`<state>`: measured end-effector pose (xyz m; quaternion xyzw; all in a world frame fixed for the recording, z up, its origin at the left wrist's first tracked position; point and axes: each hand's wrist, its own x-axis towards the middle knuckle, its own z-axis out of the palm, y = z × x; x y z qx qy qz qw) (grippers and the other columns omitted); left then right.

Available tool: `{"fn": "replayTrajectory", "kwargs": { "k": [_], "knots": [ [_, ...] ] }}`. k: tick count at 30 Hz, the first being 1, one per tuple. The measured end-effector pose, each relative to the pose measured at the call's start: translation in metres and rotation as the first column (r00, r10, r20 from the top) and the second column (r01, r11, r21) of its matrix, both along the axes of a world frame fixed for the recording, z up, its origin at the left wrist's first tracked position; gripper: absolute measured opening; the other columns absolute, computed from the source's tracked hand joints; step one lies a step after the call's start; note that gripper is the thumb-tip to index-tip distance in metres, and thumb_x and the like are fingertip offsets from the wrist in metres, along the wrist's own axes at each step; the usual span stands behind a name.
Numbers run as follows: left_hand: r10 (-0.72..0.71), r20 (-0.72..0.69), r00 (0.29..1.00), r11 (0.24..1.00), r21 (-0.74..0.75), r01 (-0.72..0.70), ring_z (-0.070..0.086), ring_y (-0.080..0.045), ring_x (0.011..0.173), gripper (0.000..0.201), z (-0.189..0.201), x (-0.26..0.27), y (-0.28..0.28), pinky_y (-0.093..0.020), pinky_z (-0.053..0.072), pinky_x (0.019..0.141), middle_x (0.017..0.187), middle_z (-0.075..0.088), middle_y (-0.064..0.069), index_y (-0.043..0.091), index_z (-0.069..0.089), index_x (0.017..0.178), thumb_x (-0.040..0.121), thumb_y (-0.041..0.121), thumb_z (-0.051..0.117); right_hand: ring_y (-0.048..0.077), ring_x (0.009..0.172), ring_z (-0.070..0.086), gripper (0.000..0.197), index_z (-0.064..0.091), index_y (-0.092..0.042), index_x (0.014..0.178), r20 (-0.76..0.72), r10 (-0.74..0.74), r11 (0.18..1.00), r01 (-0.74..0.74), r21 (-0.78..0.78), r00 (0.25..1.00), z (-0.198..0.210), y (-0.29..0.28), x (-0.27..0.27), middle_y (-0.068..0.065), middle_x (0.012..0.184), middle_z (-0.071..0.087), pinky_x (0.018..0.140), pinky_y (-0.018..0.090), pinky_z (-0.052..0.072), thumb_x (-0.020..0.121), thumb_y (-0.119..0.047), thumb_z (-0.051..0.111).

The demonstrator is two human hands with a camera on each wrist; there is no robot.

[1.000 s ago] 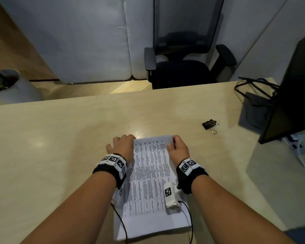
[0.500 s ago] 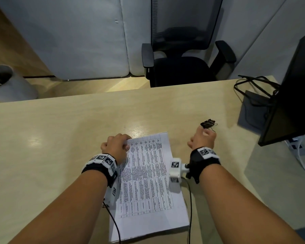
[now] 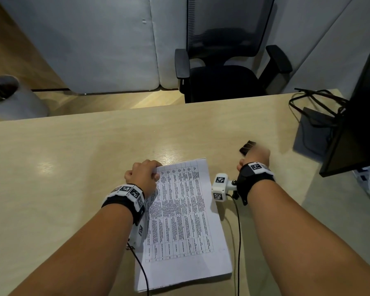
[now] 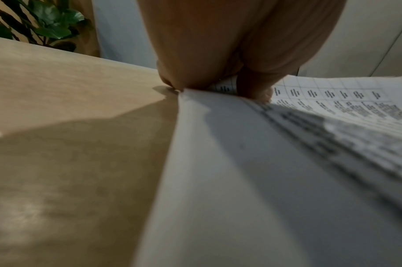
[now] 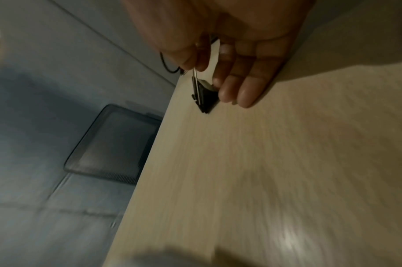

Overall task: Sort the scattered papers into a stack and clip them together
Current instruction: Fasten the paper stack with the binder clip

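Note:
A stack of white printed papers [image 3: 182, 221] lies squared up on the desk [image 3: 73, 157] in front of me. My left hand [image 3: 144, 175] holds its far left corner; in the left wrist view the thumb [image 4: 254, 86] presses on the top sheet [image 4: 241, 162], with the other fingers curled at the paper's edge. To the right of the stack, my right hand [image 3: 255, 155] is at the black binder clip [image 3: 247, 147]. In the right wrist view my right hand [image 5: 202, 63] pinches the wire handle of the binder clip [image 5: 204, 95] between thumb and forefinger. The clip's body is tipped up at the desk surface.
A dark monitor [image 3: 361, 124] on its base [image 3: 312, 133], with loose cables [image 3: 316, 103], takes up the desk's right side. A black office chair [image 3: 222, 77] stands beyond the far edge, and a plant pot [image 3: 9, 97] is on the floor at the left.
My right hand left the stack's right edge, reached right and forward to the binder clip, and pinched its handle. My left hand stayed at the stack's far left corner.

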<state>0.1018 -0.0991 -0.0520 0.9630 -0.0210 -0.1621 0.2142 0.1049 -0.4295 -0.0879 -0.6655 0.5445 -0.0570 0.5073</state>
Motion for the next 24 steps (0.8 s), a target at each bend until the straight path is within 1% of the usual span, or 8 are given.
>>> {"fn": "replayTrajectory", "kwargs": {
  "k": [5, 8, 11, 14, 17, 20, 22, 24],
  "knots": [
    [-0.002, -0.022, 1.000, 1.000, 0.011, 0.002, 0.042, -0.016, 0.109, 0.028, 0.003, 0.000, 0.000, -0.041, 0.026, 0.092, 0.096, 0.051, 0.016, 0.036, 0.059, 0.108, 0.093, 0.013, 0.053, 0.030, 0.085, 0.057, 0.019, 0.053, -0.031, 0.077, 0.105, 0.254, 0.967, -0.250, -0.049, 0.962, 0.077, 0.089, -0.007, 0.002, 0.109, 0.044, 0.081, 0.037, 0.050, 0.087, -0.046, 0.045],
    [-0.003, -0.033, 0.999, 1.000, 0.013, 0.004, 0.042, -0.017, 0.112, 0.028, 0.004, 0.000, 0.001, -0.042, 0.026, 0.094, 0.097, 0.050, 0.016, 0.036, 0.059, 0.111, 0.093, 0.015, 0.053, 0.017, 0.091, 0.054, 0.017, 0.058, -0.027, 0.079, 0.268, 0.376, 0.925, -0.375, -0.056, 0.887, 0.097, 0.116, -0.003, -0.003, 0.111, 0.049, 0.086, 0.032, 0.043, 0.090, -0.039, 0.052],
    [-0.003, -0.036, 0.999, 1.000, 0.003, 0.003, 0.043, -0.017, 0.113, 0.028, 0.006, 0.000, 0.001, -0.043, 0.027, 0.095, 0.099, 0.050, 0.016, 0.037, 0.059, 0.112, 0.093, 0.016, 0.053, 0.017, 0.086, 0.059, 0.016, 0.057, -0.017, 0.083, 0.440, 0.389, 0.848, -0.501, 0.171, 0.809, 0.109, 0.128, -0.001, 0.000, 0.093, 0.061, 0.089, 0.042, 0.053, 0.092, -0.030, 0.057],
    [-0.002, -0.054, 0.999, 1.000, -0.006, 0.002, 0.043, -0.017, 0.113, 0.027, 0.009, 0.001, 0.001, -0.043, 0.026, 0.095, 0.103, 0.053, 0.014, 0.036, 0.059, 0.112, 0.094, 0.018, 0.053, 0.021, 0.088, 0.059, 0.016, 0.054, -0.014, 0.076, 0.515, 0.422, 0.698, -0.630, 0.341, 0.746, 0.113, 0.141, -0.003, 0.005, 0.090, 0.060, 0.094, 0.042, 0.052, 0.091, -0.018, 0.061],
    [0.016, -0.054, 0.998, 1.000, -0.020, -0.017, 0.044, -0.017, 0.114, 0.026, 0.011, 0.001, 0.001, -0.042, 0.027, 0.096, 0.107, 0.055, 0.013, 0.037, 0.060, 0.112, 0.093, 0.020, 0.055, 0.023, 0.084, 0.058, 0.019, 0.053, -0.014, 0.073, 0.468, 0.497, 0.659, -0.669, 0.344, 0.731, 0.107, 0.159, -0.006, 0.007, 0.084, 0.058, 0.087, 0.042, 0.052, 0.087, -0.014, 0.065],
    [0.017, -0.055, 0.998, 1.000, -0.004, -0.017, 0.045, -0.017, 0.116, 0.028, 0.013, 0.001, 0.001, -0.043, 0.028, 0.097, 0.110, 0.057, 0.011, 0.037, 0.060, 0.116, 0.094, 0.020, 0.055, 0.024, 0.078, 0.063, 0.013, 0.056, -0.019, 0.092, 0.300, 0.644, 0.689, -0.704, 0.174, 0.704, 0.092, 0.167, -0.005, 0.004, 0.084, 0.061, 0.075, 0.045, 0.056, 0.086, -0.026, 0.065],
    [0.017, -0.058, 0.998, 1.000, 0.007, -0.016, 0.044, -0.017, 0.119, 0.030, 0.013, 0.001, 0.002, -0.043, 0.028, 0.098, 0.114, 0.057, 0.010, 0.038, 0.058, 0.120, 0.094, 0.022, 0.055, 0.025, 0.085, 0.066, 0.015, 0.064, -0.025, 0.102, 0.248, 0.718, 0.644, -0.756, 0.117, 0.650, 0.086, 0.168, -0.004, 0.001, 0.089, 0.064, 0.078, 0.046, 0.058, 0.087, -0.028, 0.062],
    [0.020, -0.060, 0.998, 1.000, 0.001, -0.020, 0.042, -0.017, 0.121, 0.031, 0.012, 0.002, 0.003, -0.042, 0.027, 0.098, 0.117, 0.057, 0.011, 0.038, 0.058, 0.121, 0.094, 0.023, 0.055, 0.028, 0.093, 0.066, 0.015, 0.072, -0.022, 0.096, 0.212, 0.767, 0.605, -0.793, 0.076, 0.606, 0.084, 0.169, -0.004, 0.003, 0.093, 0.069, 0.081, 0.047, 0.057, 0.086, -0.028, 0.063]
  ]
}}
